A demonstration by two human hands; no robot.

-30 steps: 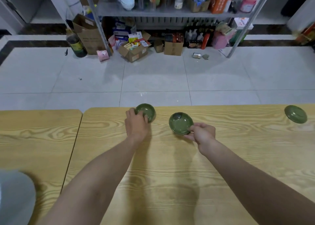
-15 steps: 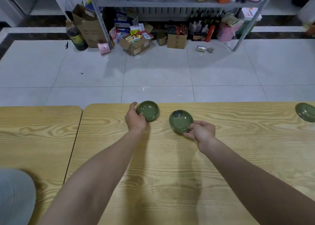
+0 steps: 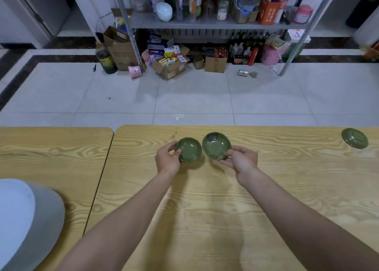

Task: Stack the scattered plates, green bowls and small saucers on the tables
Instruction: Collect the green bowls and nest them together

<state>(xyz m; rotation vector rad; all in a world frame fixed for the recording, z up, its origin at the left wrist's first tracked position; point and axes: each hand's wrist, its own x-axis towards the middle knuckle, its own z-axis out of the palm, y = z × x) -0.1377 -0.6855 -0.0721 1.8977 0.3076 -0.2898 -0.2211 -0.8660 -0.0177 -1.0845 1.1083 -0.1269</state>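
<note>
Two small green saucers are held side by side above the right wooden table (image 3: 205, 209). My left hand (image 3: 167, 160) pinches the left saucer (image 3: 189, 149) by its near left rim. My right hand (image 3: 241, 161) pinches the right saucer (image 3: 215, 145) at its near right rim, tilted toward me. Their rims nearly touch. A third green saucer (image 3: 354, 138) lies upside down at the table's far right edge.
A second wooden table (image 3: 51, 158) stands to the left across a narrow gap. A pale rounded object (image 3: 22, 219) fills the lower left corner. Beyond the tables are a tiled floor, cardboard boxes (image 3: 170, 68) and a metal shelf rack (image 3: 205, 22) with bottles and white bowls.
Both hands have lifted their saucers off the table and brought them closer together and nearer to me. The left saucer moved right, toward the right one.
</note>
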